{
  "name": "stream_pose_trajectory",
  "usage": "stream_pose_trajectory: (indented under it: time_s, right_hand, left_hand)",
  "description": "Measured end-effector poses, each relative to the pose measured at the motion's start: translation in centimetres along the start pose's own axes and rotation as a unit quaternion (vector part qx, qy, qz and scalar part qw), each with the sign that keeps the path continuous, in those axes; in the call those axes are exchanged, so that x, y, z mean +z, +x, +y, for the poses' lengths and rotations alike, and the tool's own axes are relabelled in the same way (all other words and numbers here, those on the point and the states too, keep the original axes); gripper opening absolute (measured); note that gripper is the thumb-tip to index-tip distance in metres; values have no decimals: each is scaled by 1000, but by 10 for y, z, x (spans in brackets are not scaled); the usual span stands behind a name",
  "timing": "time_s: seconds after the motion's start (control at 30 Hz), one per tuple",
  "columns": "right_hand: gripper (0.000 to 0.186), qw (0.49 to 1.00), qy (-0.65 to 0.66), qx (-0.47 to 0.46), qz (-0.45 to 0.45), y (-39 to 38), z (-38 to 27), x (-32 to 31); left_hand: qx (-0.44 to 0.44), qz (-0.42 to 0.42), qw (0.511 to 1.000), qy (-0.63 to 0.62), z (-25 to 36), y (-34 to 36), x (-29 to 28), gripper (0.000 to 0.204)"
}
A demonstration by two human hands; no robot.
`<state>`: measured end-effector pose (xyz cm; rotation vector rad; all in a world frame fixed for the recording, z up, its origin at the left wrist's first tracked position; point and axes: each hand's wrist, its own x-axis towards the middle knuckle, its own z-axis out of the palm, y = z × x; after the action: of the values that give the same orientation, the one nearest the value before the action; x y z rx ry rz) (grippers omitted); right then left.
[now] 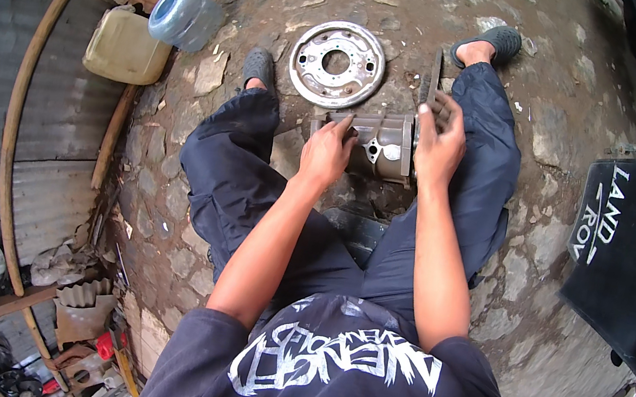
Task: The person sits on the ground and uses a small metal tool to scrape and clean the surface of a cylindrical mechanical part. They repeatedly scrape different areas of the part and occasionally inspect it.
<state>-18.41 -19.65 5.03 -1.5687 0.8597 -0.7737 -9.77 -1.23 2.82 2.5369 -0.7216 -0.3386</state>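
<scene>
A brownish cylindrical metal housing (pixel 383 144) lies on its side on the ground between my legs, with a wide flange at its right end. My left hand (pixel 328 151) is closed over the housing's left part, fingers bent against its upper side. My right hand (pixel 440 142) is at the flanged end, its fingers closed round a narrow, brown, bar-like tool (pixel 432 74) that points away from me. Whether this is a brush or a file cannot be made out. Just beyond the housing, a round silvery metal plate (pixel 308 61) with a central hole lies flat.
My feet in dark clogs (pixel 501 40) stand either side of the parts on stony ground. A yellowish jerrycan (pixel 129 44) and a clear plastic bottle (pixel 188 17) are at the far left. A black panel (pixel 616 294) stands at the right, a wooden pole (pixel 20 103) at the left.
</scene>
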Motion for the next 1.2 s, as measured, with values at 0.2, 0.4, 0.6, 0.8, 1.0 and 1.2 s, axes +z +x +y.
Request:
stream_pose_trajectory:
  time_s: [0.2, 0.4, 0.6, 0.8, 1.0, 1.2]
  right_hand:
    - [69, 974, -205, -99, 13, 8, 88, 31]
    - [60, 972, -230, 12, -45, 7, 89, 39]
    - [57, 963, -259, 53, -56, 2, 75, 42]
    - [58, 969, -238, 44, -52, 6, 87, 35]
    - [59, 957, -279, 68, -50, 3, 70, 38]
    - [61, 964, -258, 40, -56, 2, 83, 36]
  left_hand:
    - [87, -21, 996, 25, -6, 24, 10, 22]
    - [89, -25, 996, -21, -15, 16, 15, 23]
    - [78, 35, 992, -92, -13, 24, 37, 21]
    - [95, 3, 994, -58, -11, 30, 31, 18]
    - [97, -21, 994, -54, -19, 31, 22, 17]
    - [121, -9, 991, -54, -23, 43, 34, 17]
